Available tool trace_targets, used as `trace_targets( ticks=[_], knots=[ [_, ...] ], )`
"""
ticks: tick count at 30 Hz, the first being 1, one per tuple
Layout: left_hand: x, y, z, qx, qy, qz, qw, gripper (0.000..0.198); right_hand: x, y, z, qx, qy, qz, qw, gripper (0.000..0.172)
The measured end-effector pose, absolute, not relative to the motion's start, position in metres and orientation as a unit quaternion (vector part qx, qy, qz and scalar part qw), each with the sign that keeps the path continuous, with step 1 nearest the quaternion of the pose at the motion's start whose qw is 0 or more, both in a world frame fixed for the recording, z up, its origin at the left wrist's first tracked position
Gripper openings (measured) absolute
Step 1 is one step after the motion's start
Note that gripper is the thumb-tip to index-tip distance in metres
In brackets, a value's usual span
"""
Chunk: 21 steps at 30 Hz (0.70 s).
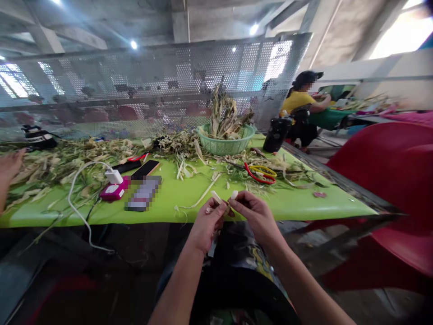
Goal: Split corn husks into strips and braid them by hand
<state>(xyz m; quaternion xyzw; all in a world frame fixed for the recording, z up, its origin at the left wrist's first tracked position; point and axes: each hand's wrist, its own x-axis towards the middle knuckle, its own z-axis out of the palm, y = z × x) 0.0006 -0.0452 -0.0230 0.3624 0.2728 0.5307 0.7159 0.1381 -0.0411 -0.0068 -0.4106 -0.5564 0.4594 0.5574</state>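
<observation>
Both my hands are close together over the near edge of the green table (pixel 287 205). My left hand (pixel 210 221) is closed on a pale husk strip (pixel 216 197), which sticks up past the fingers. Fingers of my right hand (pixel 252 208) pinch a small whitish husk piece (pixel 234 194). Between the two hands the fingertips nearly meet, and what lies there is too small to make out. Beyond them a thin pale strip (pixel 203 195) rests on the table. Red and yellow scissors (pixel 260 173) lie behind my right hand.
Dried husks (pixel 84 151) cover the left and back of the table, near a green basket (pixel 225 145), a black bottle (pixel 275 134), two phones (pixel 145 169) and a pink power block (pixel 113 190). Another person's hand (pixel 10 167) is at far left. Red chairs (pixel 385 167) stand right; a person (pixel 299 104) sits beyond.
</observation>
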Motion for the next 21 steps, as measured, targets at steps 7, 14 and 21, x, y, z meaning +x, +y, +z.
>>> trace_targets(
  ticks=[7, 14, 21],
  knots=[
    [-0.001, -0.044, -0.025, 0.367, 0.276, 0.512, 0.726, 0.033, 0.142, -0.034, -0.011, -0.445, -0.559, 0.407, 0.569, 0.023],
    [0.002, -0.045, -0.024, 0.416, 0.316, 0.481, 0.704, 0.036, 0.153, -0.03, 0.012, -0.434, -0.701, 0.347, 0.446, 0.025],
    [0.002, -0.049, -0.025, 0.44, 0.303, 0.472, 0.701, 0.033, 0.146, -0.028, 0.009, -0.425, -0.685, 0.353, 0.475, 0.017]
  ],
)
